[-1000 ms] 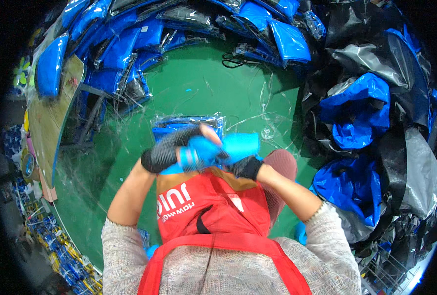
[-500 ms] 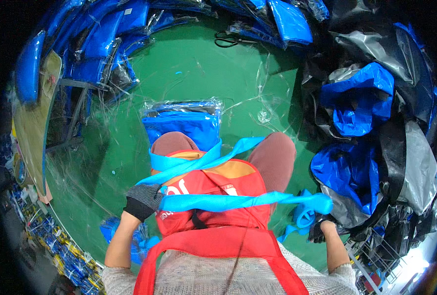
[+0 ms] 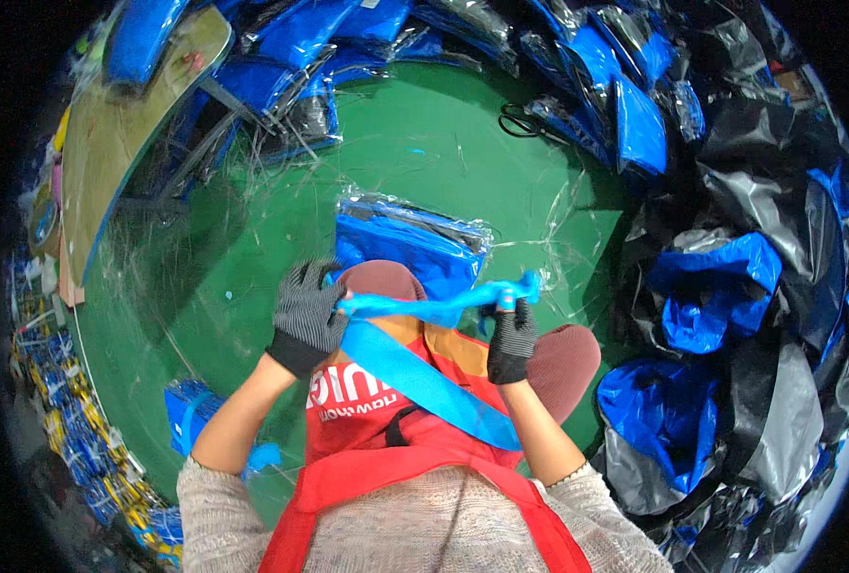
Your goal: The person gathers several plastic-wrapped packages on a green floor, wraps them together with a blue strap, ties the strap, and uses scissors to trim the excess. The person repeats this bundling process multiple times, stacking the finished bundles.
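Left hand [image 3: 307,313] in dark knit glove, closed on one end of bright blue flat plastic strap [image 3: 422,307]; right hand [image 3: 512,336] pinches other end. Strap stretched above lap, over plastic-wrapped blue bundle [image 3: 413,246] on green floor [image 3: 424,153]. Judgement: keep strap taut, untwisted.

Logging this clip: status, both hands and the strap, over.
Left hand gloved, shut on blue strap. Right hand gloved, pinching its other end; strap stretched between them. Bagged blue item on green floor ahead, untouched.

Packing workshop: green floor [image 3: 424,162], heaped bagged blue goods [image 3: 634,124].
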Action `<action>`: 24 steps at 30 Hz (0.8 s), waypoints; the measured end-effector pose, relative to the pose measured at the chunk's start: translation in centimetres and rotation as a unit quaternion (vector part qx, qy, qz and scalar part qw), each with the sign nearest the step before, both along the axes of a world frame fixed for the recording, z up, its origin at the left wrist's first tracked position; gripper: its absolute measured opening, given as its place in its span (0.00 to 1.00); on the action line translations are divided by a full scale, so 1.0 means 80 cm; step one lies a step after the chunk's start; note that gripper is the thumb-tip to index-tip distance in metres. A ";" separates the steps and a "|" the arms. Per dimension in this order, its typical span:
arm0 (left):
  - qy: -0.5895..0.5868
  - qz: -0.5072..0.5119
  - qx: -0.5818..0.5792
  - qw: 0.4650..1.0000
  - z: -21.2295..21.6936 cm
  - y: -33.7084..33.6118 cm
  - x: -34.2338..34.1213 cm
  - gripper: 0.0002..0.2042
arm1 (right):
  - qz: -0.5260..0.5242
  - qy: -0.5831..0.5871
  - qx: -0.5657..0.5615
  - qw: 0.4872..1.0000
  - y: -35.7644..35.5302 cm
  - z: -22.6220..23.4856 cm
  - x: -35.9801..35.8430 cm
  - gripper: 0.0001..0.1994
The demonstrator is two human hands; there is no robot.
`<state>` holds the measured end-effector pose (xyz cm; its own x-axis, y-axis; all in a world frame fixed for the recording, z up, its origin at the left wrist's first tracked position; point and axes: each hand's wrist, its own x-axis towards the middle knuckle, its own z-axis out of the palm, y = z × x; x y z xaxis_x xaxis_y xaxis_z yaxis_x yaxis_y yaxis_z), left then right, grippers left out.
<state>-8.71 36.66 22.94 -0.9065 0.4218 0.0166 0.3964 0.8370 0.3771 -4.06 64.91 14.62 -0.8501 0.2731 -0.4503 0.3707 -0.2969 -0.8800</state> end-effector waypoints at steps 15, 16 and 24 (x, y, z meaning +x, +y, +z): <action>-0.539 0.078 0.333 0.770 -0.038 -0.019 -0.068 0.14 | 0.207 -0.039 -0.036 0.977 0.017 0.207 -0.004 0.17; -0.538 0.083 0.294 0.786 -0.037 -0.030 -0.040 0.17 | 0.265 0.024 0.124 0.956 0.022 0.206 -0.035 0.15; -0.274 0.293 0.195 0.895 -0.055 -0.022 0.190 0.16 | 0.500 0.231 0.574 0.606 -0.080 -0.055 -0.275 0.18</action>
